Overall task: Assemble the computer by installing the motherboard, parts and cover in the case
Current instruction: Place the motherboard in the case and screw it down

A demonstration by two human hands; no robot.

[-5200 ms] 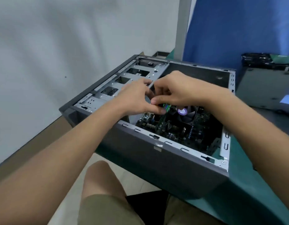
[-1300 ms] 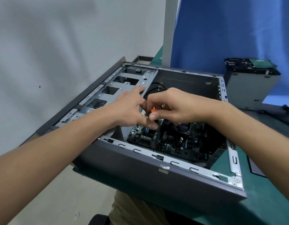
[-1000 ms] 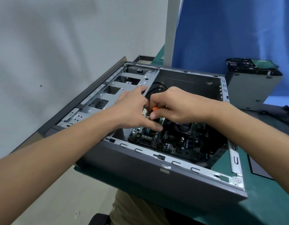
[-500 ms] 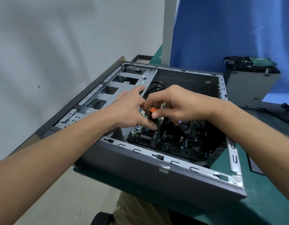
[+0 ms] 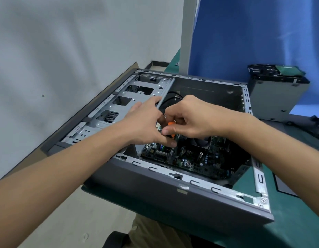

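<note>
Above the dark green motherboard (image 5: 191, 158) lying inside the open grey metal computer case (image 5: 173, 199), the right hand (image 5: 194, 120) is pinching a small orange object (image 5: 171, 123), seemingly fastening a part, while the left hand (image 5: 146, 126) is bracing beside it, grip unclear.

Soft, even indoor light is bright on the pale wall (image 5: 69, 51) and the blue partition (image 5: 253, 42), with shadows faint and soft-edged, while the inside of the case (image 5: 173, 208) lies dimmer and the motherboard (image 5: 191, 158) is shaded beneath the left hand (image 5: 146, 126) and right hand (image 5: 196, 119). The wide lens stretches the forearms (image 5: 47, 185) at the lower corners and tilts straight edges; the whole picture is slightly soft.
</note>
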